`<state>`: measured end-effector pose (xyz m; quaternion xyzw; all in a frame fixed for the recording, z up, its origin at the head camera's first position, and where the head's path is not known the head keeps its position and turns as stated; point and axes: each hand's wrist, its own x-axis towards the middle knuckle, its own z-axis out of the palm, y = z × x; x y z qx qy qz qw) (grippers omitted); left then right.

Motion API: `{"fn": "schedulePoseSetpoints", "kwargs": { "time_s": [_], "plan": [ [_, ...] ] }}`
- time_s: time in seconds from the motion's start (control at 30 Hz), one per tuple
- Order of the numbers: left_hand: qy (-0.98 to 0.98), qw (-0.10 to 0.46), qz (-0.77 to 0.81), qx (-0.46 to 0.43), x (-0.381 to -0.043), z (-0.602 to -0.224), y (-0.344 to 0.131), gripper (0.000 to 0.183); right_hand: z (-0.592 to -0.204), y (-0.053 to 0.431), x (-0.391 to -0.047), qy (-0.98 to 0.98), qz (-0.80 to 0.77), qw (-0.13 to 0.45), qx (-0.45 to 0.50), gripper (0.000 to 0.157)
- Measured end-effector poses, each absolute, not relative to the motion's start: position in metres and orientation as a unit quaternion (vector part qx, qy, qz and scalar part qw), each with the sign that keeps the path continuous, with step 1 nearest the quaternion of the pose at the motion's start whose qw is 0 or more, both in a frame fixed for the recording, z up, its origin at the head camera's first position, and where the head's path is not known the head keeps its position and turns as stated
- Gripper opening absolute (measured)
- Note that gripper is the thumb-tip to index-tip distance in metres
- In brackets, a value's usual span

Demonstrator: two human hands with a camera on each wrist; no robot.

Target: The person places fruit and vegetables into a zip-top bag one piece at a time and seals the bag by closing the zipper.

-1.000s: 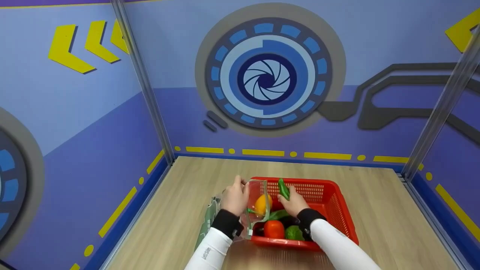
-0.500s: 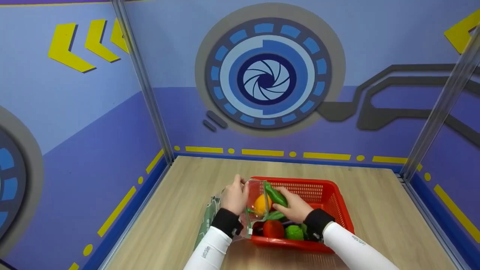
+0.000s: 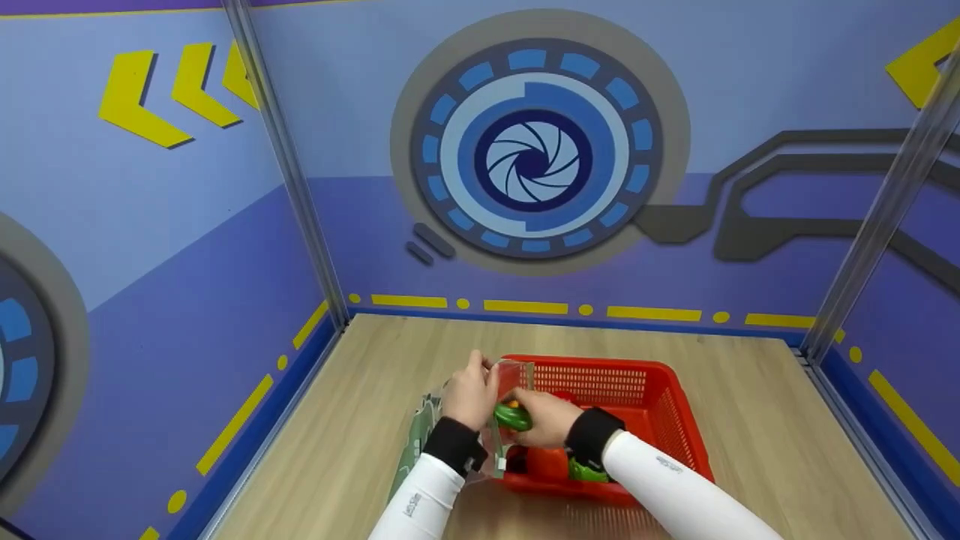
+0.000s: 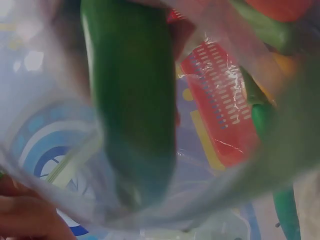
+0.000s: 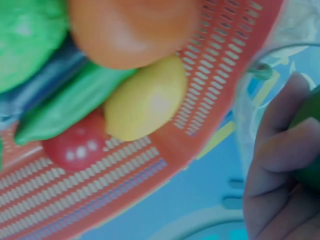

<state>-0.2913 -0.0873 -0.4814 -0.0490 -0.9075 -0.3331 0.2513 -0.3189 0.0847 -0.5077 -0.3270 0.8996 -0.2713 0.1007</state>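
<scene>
My left hand (image 3: 471, 396) grips the top edge of a clear plastic zip bag (image 3: 517, 370), its mouth spread toward the basket's left end. In my right hand (image 3: 546, 417) is a long green pepper (image 3: 513, 417), held right at the bag's mouth. The left wrist view looks through the plastic at the pepper (image 4: 132, 100), large and close. Curled fingers of the right hand (image 5: 280, 165) wrap the pepper's dark green side in the right wrist view. Below the hands, the red basket (image 3: 660, 367) is partly hidden by the right hand.
Inside the basket lie an orange-red tomato-like piece (image 5: 132, 30), a yellow lemon-shaped fruit (image 5: 147, 100), a small red tomato (image 5: 75, 145), a long green vegetable (image 5: 70, 105) and a leafy green ball (image 5: 30, 40). Green patterned material (image 3: 411, 450) lies left of the left wrist.
My right hand has carried the green pepper leftward and down from over the basket to the bag's mouth. My left hand and the bag have stayed in place.
</scene>
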Motion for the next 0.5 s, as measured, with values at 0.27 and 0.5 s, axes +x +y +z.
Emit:
{"fn": "schedulePoseSetpoints", "kwargs": {
  "time_s": [0.27,0.5],
  "plan": [
    [-0.909,0.248,-0.332,-0.047,-0.291,-0.481,-0.087,0.012,-0.501,0.057,-0.326,0.901,-0.254,0.094,-0.339,0.052],
    [-0.906,0.268,-0.325,-0.048,-0.291,-0.483,-0.085,0.012,-0.511,0.038,-0.33,0.928,-0.16,0.024,-0.336,0.023]
  ]
}}
